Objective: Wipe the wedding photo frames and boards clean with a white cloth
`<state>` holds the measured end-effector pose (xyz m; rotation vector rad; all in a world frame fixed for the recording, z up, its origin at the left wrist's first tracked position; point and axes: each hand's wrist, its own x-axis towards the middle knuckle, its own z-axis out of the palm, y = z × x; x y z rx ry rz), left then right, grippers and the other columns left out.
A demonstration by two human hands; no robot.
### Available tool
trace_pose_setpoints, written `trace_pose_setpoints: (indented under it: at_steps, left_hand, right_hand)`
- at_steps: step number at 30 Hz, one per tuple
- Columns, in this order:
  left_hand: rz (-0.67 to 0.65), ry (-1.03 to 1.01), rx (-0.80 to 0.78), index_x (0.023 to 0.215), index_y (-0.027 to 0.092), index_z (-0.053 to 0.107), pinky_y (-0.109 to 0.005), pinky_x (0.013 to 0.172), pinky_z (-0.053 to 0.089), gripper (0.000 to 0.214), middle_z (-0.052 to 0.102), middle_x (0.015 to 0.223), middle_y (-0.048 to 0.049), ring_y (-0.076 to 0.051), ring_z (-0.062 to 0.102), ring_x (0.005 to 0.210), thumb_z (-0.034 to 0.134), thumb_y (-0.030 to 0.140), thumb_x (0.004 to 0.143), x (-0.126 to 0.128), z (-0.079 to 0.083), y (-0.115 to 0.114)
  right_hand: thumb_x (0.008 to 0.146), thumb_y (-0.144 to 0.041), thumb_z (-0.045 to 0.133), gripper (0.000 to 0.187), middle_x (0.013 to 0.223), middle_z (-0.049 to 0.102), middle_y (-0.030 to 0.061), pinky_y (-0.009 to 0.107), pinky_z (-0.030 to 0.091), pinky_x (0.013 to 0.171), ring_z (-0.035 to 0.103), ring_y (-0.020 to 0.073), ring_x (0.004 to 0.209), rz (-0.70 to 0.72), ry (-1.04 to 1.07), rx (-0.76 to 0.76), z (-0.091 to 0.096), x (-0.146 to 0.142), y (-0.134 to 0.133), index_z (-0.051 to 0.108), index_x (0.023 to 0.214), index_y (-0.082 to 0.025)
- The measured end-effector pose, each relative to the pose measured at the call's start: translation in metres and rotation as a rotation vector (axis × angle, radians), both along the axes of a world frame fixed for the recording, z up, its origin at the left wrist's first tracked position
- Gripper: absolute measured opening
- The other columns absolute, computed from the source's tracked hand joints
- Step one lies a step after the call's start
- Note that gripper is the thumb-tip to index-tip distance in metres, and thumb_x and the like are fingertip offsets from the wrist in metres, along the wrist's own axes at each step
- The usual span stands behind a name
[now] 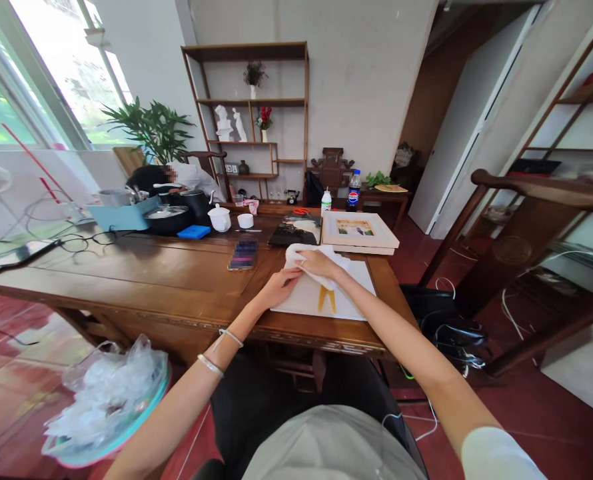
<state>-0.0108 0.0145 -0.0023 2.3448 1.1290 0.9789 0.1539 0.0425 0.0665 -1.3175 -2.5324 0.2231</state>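
Observation:
A white board [349, 303] lies flat at the table's front edge. On it rests a bunched white cloth [296, 252], which could be a towel or thick tissue. My right hand [319, 262] wraps its fingers over this cloth and presses it down on the board's far left part. Flat against the board's left edge lies my left hand [279, 289], fingers stretched out, the tips close to the cloth. Below the cloth a yellow forked shape [322, 298] shows on the board; its upper end is hidden, and I cannot tell whether it is printed or loose.
Behind the board are a framed picture [386, 237], a dark book [289, 232], a white bottle [326, 201] and a cola bottle [354, 190]. A phone [243, 255] and white teapot [220, 218] stand left. A person [196, 177] leans at the far side. A bag-filled basin [111, 393] sits on the floor.

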Motion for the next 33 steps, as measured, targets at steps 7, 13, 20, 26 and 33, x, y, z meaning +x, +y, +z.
trace_pose_setpoints:
  at_steps: [7,13,20,26,33]
  left_hand:
    - [0.01,0.005,-0.013,0.114,0.015,0.063,-0.04,0.108,0.031,0.038,0.059,0.125,-0.0064,-0.022,0.052,0.119,0.041,0.024,0.084,0.0,-0.001,0.0]
    - [0.009,0.004,-0.028,0.117,0.019,0.061,-0.041,0.111,0.028,0.039,0.055,0.129,-0.0043,-0.019,0.049,0.122,0.04,0.026,0.085,-0.001,-0.004,0.002]
    - [0.013,0.021,-0.019,0.117,0.017,0.061,-0.039,0.11,0.03,0.04,0.055,0.129,-0.0053,-0.019,0.049,0.123,0.039,0.025,0.085,0.0,-0.001,-0.001]
    - [0.008,0.005,0.002,0.115,0.016,0.062,-0.037,0.108,0.034,0.04,0.058,0.127,-0.0046,-0.019,0.051,0.121,0.04,0.025,0.083,-0.001,-0.003,0.001]
    - [0.005,-0.015,-0.013,0.114,0.014,0.063,-0.037,0.109,0.032,0.04,0.057,0.127,-0.0069,-0.02,0.05,0.122,0.041,0.027,0.084,-0.001,-0.003,0.001]
  right_hand:
    - [0.089,-0.035,0.042,0.042,0.128,0.056,0.007,0.032,0.037,0.095,0.053,0.0242,0.113,0.055,0.03,-0.024,-0.001,0.007,-0.001,0.053,0.125,-0.017]
    - [0.092,-0.039,0.035,0.043,0.128,0.055,0.009,0.035,0.037,0.097,0.051,0.0241,0.116,-0.038,0.043,-0.015,-0.005,0.089,-0.022,0.054,0.123,-0.017]
    - [0.087,-0.029,0.042,0.037,0.123,0.058,0.01,0.048,0.031,0.101,0.046,0.0298,0.119,-0.122,-0.054,0.001,-0.017,0.137,-0.098,0.057,0.119,-0.019]
    - [0.082,-0.017,0.043,0.03,0.121,0.059,0.0055,0.037,0.037,0.095,0.05,0.0246,0.114,0.134,-0.111,-0.175,0.019,0.131,-0.153,0.065,0.103,-0.022]
    - [0.089,-0.034,0.044,0.035,0.121,0.06,0.0085,0.036,0.037,0.095,0.052,0.025,0.11,0.007,-0.107,-0.113,0.007,0.129,-0.076,0.06,0.115,-0.018]
